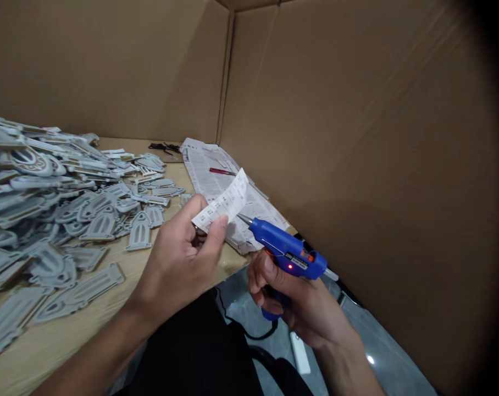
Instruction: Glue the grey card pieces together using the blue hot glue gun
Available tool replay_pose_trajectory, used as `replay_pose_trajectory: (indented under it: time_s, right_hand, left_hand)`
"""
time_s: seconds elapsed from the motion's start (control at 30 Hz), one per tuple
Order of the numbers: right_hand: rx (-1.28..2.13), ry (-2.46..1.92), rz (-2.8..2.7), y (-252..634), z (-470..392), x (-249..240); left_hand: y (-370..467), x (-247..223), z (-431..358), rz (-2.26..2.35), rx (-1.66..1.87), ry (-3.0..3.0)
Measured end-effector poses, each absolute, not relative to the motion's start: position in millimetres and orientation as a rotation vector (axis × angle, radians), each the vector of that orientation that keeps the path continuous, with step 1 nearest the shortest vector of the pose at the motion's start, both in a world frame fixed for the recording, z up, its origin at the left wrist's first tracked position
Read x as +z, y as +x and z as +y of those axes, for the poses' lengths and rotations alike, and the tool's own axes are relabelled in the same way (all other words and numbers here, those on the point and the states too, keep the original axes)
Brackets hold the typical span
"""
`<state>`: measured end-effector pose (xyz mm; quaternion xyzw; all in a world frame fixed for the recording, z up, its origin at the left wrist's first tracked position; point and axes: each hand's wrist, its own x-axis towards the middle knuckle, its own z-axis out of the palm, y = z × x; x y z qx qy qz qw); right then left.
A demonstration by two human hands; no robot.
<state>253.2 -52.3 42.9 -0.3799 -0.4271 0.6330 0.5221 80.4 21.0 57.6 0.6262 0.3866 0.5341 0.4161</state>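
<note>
Pinched between the thumb and fingers of my left hand (183, 258) is a small printed paper strip (225, 203), tilted upward. My right hand (290, 291) grips a blue glue gun (288, 250) by its handle, and a red light glows on its side. The metal nozzle (244, 219) points left, close to the paper's lower right edge; whether they touch I cannot tell. Below the paper lie newspaper sheets (200, 170), with a red pen-like tool (222, 171) resting on them.
A large heap of grey-white flat plastic pieces (47, 187) covers the left of the table (138, 297). Cardboard walls (356, 137) stand behind and to the right. A dark cable (249, 333) hangs near the floor, where a white object (299, 352) lies. Dark wires (165, 147) sit at the back.
</note>
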Motion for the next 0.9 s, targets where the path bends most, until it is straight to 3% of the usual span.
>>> replay_pose_trajectory:
  time_s: [0.63,0.9]
  right_hand:
    - [1.739,-0.650,-0.827,253.7,-49.3,36.1]
    - [1.754,-0.623,-0.787,253.0,-48.9,36.3]
  left_hand:
    - [75.6,51.4,21.5,0.978,1.291,1.916]
    - [76.2,45.1,23.8,1.087,1.548,2.093]
